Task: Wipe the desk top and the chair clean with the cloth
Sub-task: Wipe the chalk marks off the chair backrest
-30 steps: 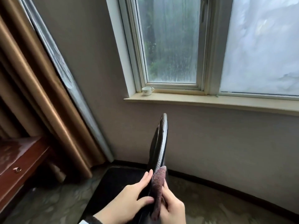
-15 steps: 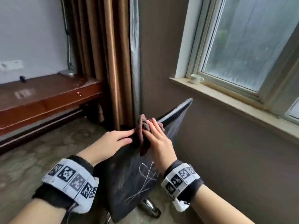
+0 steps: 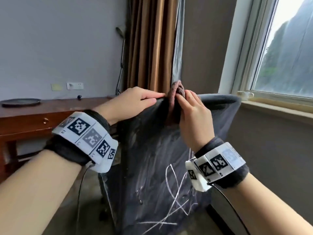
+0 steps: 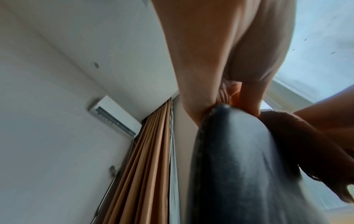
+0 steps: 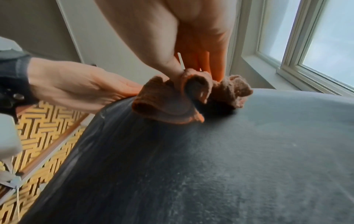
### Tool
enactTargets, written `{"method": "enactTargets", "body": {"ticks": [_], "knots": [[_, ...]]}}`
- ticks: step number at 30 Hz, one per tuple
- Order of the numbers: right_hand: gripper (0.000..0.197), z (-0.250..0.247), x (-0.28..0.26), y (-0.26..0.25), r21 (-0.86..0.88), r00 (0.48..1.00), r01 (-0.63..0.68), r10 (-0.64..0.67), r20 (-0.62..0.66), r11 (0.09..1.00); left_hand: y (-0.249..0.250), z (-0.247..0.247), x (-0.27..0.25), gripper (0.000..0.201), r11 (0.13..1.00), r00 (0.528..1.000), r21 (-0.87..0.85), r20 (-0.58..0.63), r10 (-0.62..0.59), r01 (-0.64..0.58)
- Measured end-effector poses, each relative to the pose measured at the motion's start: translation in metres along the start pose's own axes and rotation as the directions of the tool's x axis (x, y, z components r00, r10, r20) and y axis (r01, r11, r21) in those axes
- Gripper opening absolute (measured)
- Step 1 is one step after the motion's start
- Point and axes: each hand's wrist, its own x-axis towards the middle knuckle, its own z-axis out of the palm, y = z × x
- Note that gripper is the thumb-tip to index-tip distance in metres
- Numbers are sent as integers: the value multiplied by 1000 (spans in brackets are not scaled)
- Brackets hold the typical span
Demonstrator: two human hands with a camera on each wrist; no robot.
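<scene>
A dark leather chair back [image 3: 160, 158] faces me, marked with white scratches. A brown cloth [image 3: 176, 92] is bunched over its top edge. My right hand [image 3: 184, 99] pinches the cloth between thumb and fingers and holds it against the edge. Just left of the cloth, my left hand [image 3: 152, 99] grips the same edge. The left wrist view shows the left hand [image 4: 229, 98] with thumb and fingers on either side of the chair back [image 4: 239, 159]. In the right wrist view the cloth [image 5: 172, 103] hangs folded under my right hand [image 5: 191, 66]. The wooden desk [image 3: 50, 109] stands at the left.
A black plate [image 3: 21, 101] lies on the desk. Brown curtains [image 3: 150, 44] hang behind the chair, with a thin lamp stand [image 3: 121, 61] beside them. A white cup [image 3: 245, 95] sits on the windowsill at the right. The wall runs close behind the chair.
The view has swung left and the chair back now faces me broadside instead of edge-on. Both hands have stayed on its top edge, the cloth still in my right hand.
</scene>
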Motion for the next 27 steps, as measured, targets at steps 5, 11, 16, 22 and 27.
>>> {"method": "enactTargets", "body": {"ticks": [5,11,16,22,27], "knots": [[48,49,-19,9,-33,961,24,-32,-274,999,-11,15,-9,35,990,980,-40,-154,130,-138],[39,115,-87,-32,27,938,323,-316,-146,946,-28,30,-35,35,930,923,-310,-379,71,-199],[39,89,-49,-11,-40,903,397,-398,-165,917,-46,25,-42,33,934,916,-326,-401,5,-148],[42,119,-67,-56,67,892,421,-400,-212,904,-52,39,-44,41,910,849,-364,-528,-26,-198],[39,99,-58,-23,-91,718,689,-695,-46,719,-55,38,-45,51,915,838,-346,-545,-15,-208]]}}
